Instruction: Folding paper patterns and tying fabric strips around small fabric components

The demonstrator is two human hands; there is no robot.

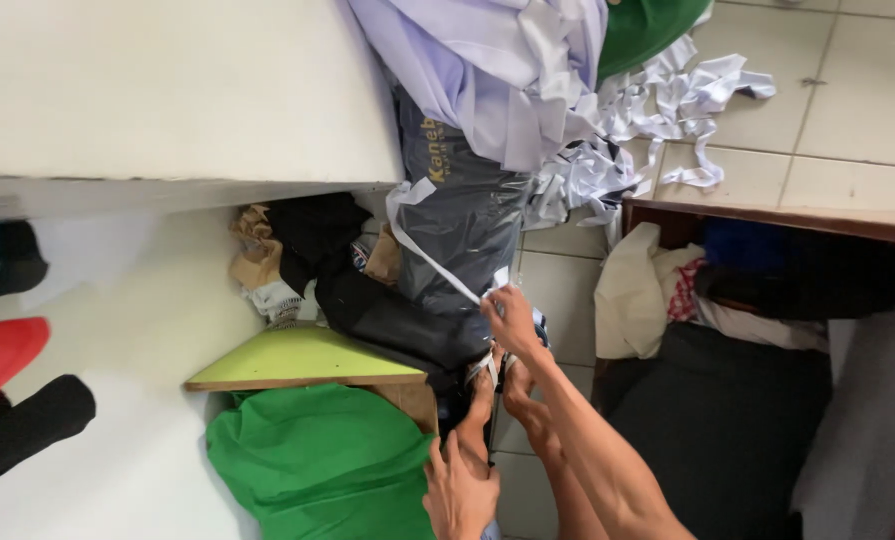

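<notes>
left hand [460, 487] low, right hand [513, 318] outstretched

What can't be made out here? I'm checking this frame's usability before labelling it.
Head view:
- Left hand: cut off by the bottom edge, so its grip is unclear.
- Right hand: pinches a white strip; its far end is hidden among bundled cloth.
- Dark plastic bag: contents covered.
- Green cloth: partly hidden under the yellow board.

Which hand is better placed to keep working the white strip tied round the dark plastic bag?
Right, probably. The right hand already has its grip on the white strip where it crosses the dark plastic bag. The left hand sits lower, beside the green cloth, apart from the strip.
</notes>
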